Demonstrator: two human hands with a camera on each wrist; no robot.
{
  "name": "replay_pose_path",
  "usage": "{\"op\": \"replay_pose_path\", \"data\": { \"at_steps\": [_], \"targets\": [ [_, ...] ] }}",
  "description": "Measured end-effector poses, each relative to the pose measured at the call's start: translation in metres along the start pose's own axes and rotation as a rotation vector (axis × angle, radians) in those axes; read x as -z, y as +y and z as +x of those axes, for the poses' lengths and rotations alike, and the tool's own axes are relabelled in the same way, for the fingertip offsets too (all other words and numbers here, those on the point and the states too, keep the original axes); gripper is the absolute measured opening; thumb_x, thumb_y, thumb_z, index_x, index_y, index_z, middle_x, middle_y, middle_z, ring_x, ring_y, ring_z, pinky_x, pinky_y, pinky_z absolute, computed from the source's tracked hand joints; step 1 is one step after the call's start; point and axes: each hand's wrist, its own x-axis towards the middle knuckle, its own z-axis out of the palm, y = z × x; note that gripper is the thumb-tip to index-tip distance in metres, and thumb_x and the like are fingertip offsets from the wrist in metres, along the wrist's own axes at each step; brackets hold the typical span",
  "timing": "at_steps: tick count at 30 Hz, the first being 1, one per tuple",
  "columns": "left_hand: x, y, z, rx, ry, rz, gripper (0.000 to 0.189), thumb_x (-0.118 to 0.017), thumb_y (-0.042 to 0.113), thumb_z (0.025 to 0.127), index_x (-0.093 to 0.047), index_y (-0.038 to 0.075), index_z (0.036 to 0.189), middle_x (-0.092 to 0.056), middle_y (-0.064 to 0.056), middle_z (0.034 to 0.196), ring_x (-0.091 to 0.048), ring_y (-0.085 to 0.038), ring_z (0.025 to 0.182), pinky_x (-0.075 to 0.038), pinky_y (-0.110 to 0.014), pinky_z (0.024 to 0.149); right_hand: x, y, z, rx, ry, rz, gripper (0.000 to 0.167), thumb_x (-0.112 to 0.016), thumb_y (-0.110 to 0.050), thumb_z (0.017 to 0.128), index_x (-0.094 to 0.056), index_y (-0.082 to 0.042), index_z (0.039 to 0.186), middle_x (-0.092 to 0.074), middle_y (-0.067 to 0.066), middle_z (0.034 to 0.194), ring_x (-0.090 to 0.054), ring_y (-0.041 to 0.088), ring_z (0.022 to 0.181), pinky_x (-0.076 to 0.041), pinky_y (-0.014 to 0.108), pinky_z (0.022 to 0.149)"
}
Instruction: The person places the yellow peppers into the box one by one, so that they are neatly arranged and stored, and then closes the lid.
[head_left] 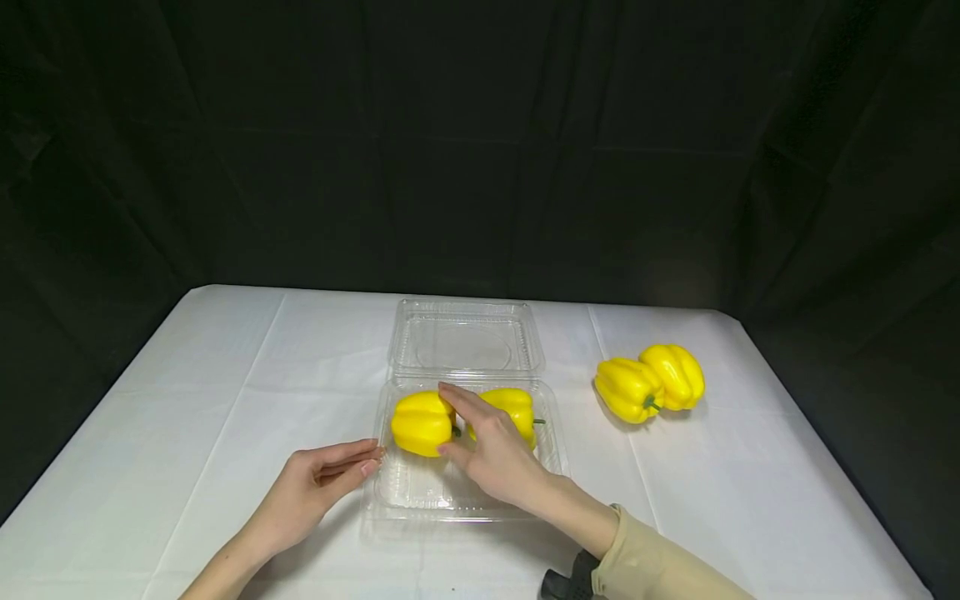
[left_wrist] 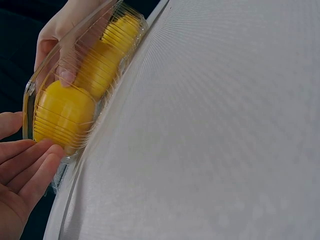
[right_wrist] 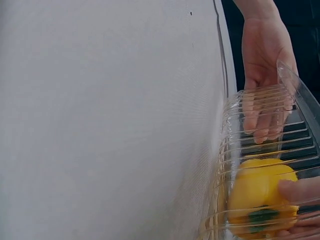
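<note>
right hand (head_left: pixel 497 450) has thumb and fingers curled round a yellow pepper (head_left: pixel 422 425), which sits in the left part of a clear container (head_left: pixel 420 493); left hand (head_left: pixel 300 496) is narrow, pinching the container's left rim; a second pepper (head_left: pixel 516 406) lies in there too, partly behind the right hand, stem pointing right; the lid (head_left: pixel 465 337) lies open at the back; a third pepper (head_left: pixel 628 390) and a fourth pepper (head_left: pixel 675 375) touch each other on the white cloth (head_left: pixel 315 358), off to the right
</note>
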Motion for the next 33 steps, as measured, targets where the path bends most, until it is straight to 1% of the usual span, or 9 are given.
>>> {"op": "replay_pose_path", "data": {
  "at_steps": [6,18,25,29,33],
  "targets": [
    [-0.0002,0.0001,-0.0008,0.005,0.002,0.006,0.043,-0.066,0.026,0.098,-0.063,-0.001,0.131,-0.071,-0.009,0.123,-0.069,-0.012,0.109,-0.056,-0.017,0.09,-0.0004,-0.0006,0.0001,-0.009,0.004,0.013,0.07,-0.077,-0.005,0.084,-0.047,-0.001,0.147,-0.045,0.012,0.154,-0.046,0.033,0.139,-0.039,0.045,0.116],
    [-0.0006,-0.0001,-0.0007,0.011,0.007,-0.007,0.042,-0.066,0.026,0.098,-0.063,0.0,0.131,-0.071,-0.008,0.122,-0.069,-0.011,0.109,-0.056,-0.017,0.09,-0.0005,-0.0006,-0.0009,-0.002,0.008,0.021,0.07,-0.077,-0.004,0.084,-0.046,-0.001,0.147,-0.045,0.014,0.154,-0.044,0.034,0.141,-0.038,0.046,0.116],
    [-0.0002,-0.0004,-0.0001,0.017,0.01,0.004,0.043,-0.067,0.027,0.097,-0.064,0.0,0.131,-0.072,-0.008,0.122,-0.069,-0.01,0.109,-0.056,-0.018,0.091,0.002,0.0003,-0.0027,-0.009,0.002,0.033,0.071,-0.076,-0.003,0.084,-0.045,-0.004,0.148,-0.044,0.012,0.155,-0.043,0.033,0.141,-0.038,0.048,0.116],
    [0.0003,-0.0008,0.0004,0.021,0.008,0.006,0.043,-0.067,0.028,0.097,-0.064,0.001,0.13,-0.072,-0.007,0.122,-0.069,-0.009,0.108,-0.056,-0.018,0.091,0.0033,0.0016,-0.0039,-0.012,-0.01,0.054,0.07,-0.075,-0.002,0.085,-0.045,-0.004,0.148,-0.044,0.013,0.155,-0.047,0.034,0.138,-0.044,0.047,0.111],
    [0.0005,-0.0009,-0.0002,0.002,-0.001,0.005,0.043,-0.066,0.026,0.098,-0.063,-0.001,0.131,-0.071,-0.009,0.122,-0.069,-0.01,0.109,-0.056,-0.018,0.09,0.0044,0.0017,-0.0046,-0.014,-0.017,0.077,0.07,-0.075,-0.001,0.085,-0.045,-0.005,0.149,-0.045,0.01,0.154,-0.052,0.032,0.134,-0.049,0.043,0.107]
  ]
}}
